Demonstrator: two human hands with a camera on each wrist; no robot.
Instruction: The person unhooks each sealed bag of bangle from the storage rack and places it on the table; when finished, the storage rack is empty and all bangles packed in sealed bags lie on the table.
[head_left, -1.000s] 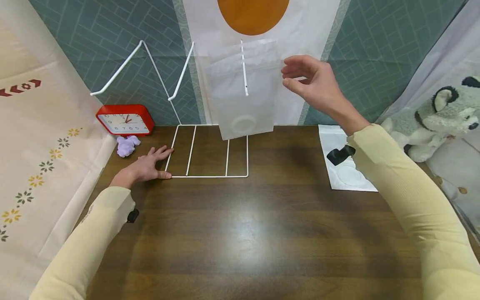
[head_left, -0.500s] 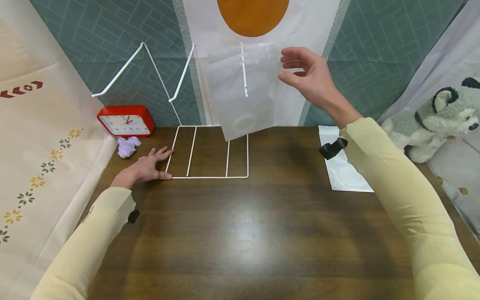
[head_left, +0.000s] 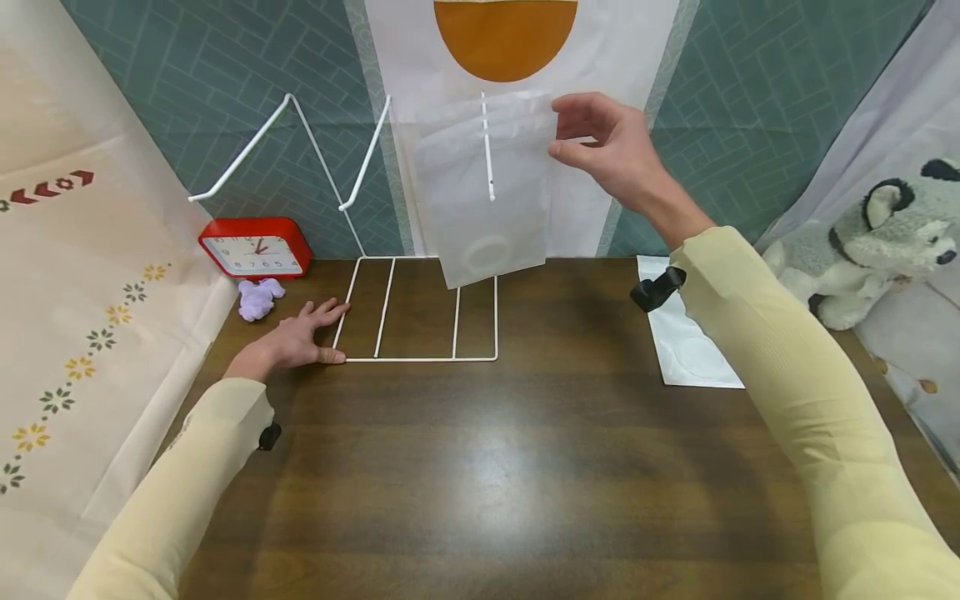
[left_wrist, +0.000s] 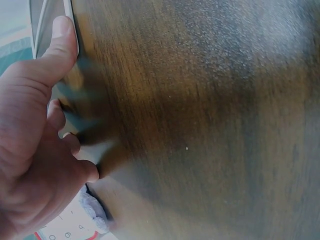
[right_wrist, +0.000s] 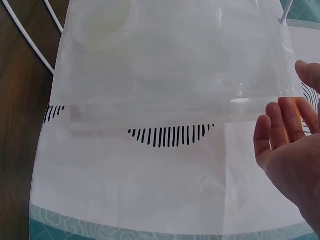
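A translucent plastic bag [head_left: 457,183] with a round ring near its bottom hangs on a prong of a white wire rack [head_left: 420,360], whose base lies on the table. My right hand [head_left: 611,150] is raised at the bag's upper right edge, thumb and fingers apart with nothing between them. Whether a fingertip touches the bag I cannot tell; the right wrist view shows the hand [right_wrist: 295,135] beside the bag's top edge. My left hand [head_left: 296,337] rests with spread fingers on the left end of the rack's base, thumb at its front corner.
Another white bag [head_left: 686,342] lies flat on the table at the right, partly behind the right sleeve. A red clock [head_left: 255,247] and a small purple plush toy [head_left: 259,298] stand behind the left hand. A grey plush animal [head_left: 862,242] sits at the far right.
My right hand has moved slightly left, closer to the bag's edge. The bag has swung a little. My left hand has stayed on the rack.
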